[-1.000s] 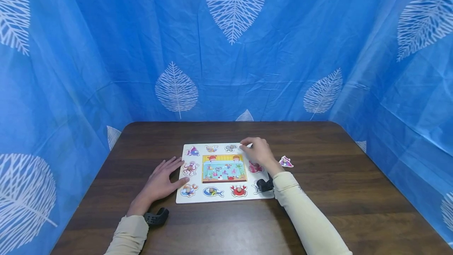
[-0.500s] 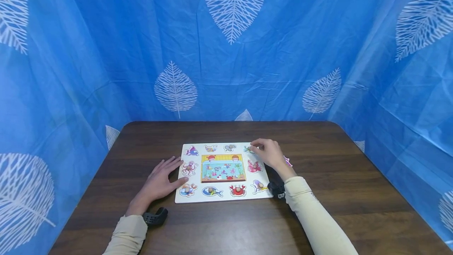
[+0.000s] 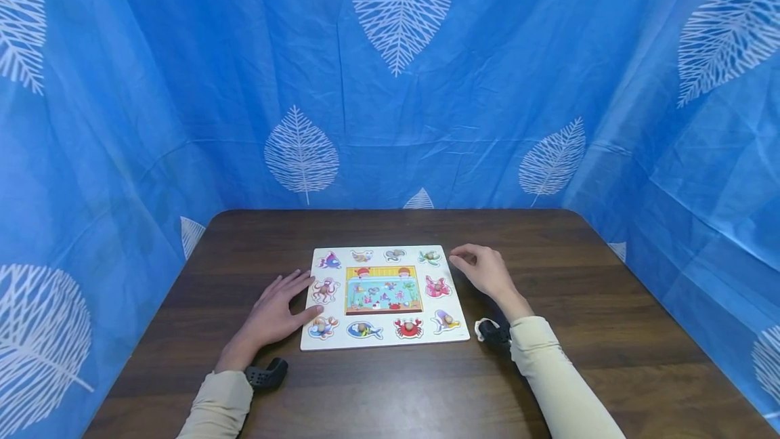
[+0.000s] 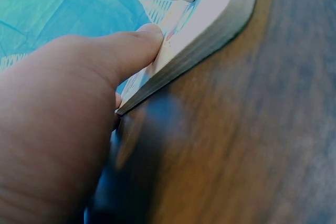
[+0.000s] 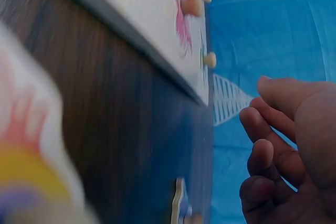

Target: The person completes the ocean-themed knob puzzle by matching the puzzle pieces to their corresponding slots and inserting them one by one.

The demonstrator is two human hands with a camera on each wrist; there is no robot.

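A white wooden peg puzzle board [image 3: 384, 343] with knobbed sea animal pieces lies on the table. My left hand [image 3: 271, 314] rests at its left edge, fingers extended, the thumb [image 4: 139, 51] on the board's top face in the left wrist view. Just past the board's right edge is my right hand [image 3: 484, 273], its fingers loosely bent; nothing sits between them in the right wrist view. The green piece [image 3: 429, 257] in the board's top right corner is nearest to it. A pink piece [image 3: 437, 286] and a red crab piece [image 3: 408, 328] lie in the board too.
A loose white-edged piece [image 3: 479, 330] lies right of the board, partly hidden by the right wrist camera. Another loose piece [image 5: 180, 203] shows low in the right wrist view. Blue curtains [image 3: 396, 154] with white leaves enclose the dark wooden table [image 3: 378, 398].
My right hand has moved right, from over the board's top right corner to beyond its edge, uncovering the green piece. It now hides the purple loose piece. My left hand has stayed put.
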